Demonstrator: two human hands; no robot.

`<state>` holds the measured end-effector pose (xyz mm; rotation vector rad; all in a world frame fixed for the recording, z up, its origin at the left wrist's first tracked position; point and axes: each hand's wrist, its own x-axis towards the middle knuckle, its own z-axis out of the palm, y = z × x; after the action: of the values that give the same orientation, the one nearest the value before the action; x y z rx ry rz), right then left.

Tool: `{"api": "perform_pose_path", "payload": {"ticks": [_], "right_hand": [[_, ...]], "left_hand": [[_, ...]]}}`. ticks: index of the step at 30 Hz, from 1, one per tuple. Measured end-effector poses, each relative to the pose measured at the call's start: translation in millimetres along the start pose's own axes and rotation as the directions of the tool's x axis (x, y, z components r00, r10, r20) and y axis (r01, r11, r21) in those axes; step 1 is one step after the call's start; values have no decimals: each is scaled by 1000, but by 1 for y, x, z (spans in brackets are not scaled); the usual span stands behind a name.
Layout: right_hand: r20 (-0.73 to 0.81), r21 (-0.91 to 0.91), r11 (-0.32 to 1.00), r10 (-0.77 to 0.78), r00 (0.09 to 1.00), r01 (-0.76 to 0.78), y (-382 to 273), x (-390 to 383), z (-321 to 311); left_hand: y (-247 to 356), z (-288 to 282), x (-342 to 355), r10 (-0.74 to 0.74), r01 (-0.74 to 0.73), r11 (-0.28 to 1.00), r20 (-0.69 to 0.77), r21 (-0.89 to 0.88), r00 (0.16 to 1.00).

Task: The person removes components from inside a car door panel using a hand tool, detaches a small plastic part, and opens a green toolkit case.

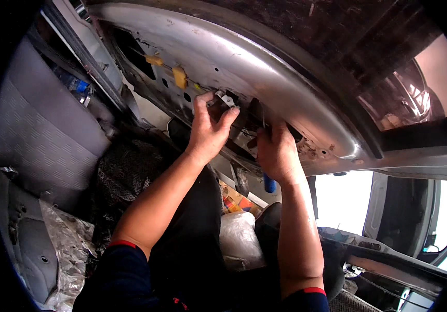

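At nine o'clock stands a grey seat [47, 125]; at eleven, a yellow block [179, 77] sits on the metal door [249, 57]. Toward twelve, the left hand [208, 130] pinches a small metal part [227, 100] between parted thumb and forefinger, against the door. At three, the right hand [278, 153] reaches in, fingertips hidden, their grip impossible to tell.

The head-worn fisheye camera looks down from near, above both forearms [302, 229], toward the car door [249, 51] at one o'clock.
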<state>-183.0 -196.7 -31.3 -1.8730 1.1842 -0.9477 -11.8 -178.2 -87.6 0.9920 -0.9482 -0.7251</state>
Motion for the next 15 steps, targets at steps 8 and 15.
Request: {"api": "perform_pose_path", "payload": {"ticks": [8,15], "right_hand": [[-137,-301,953,-10,991,-32,-47,-26,-5],[-61,-139,990,-26,998,17,-28,-26,1]], "left_hand": [[7,-5,4,209,-179,835,1,520,978],[12,-1,10,260,-192,713,0,674,966]]}}
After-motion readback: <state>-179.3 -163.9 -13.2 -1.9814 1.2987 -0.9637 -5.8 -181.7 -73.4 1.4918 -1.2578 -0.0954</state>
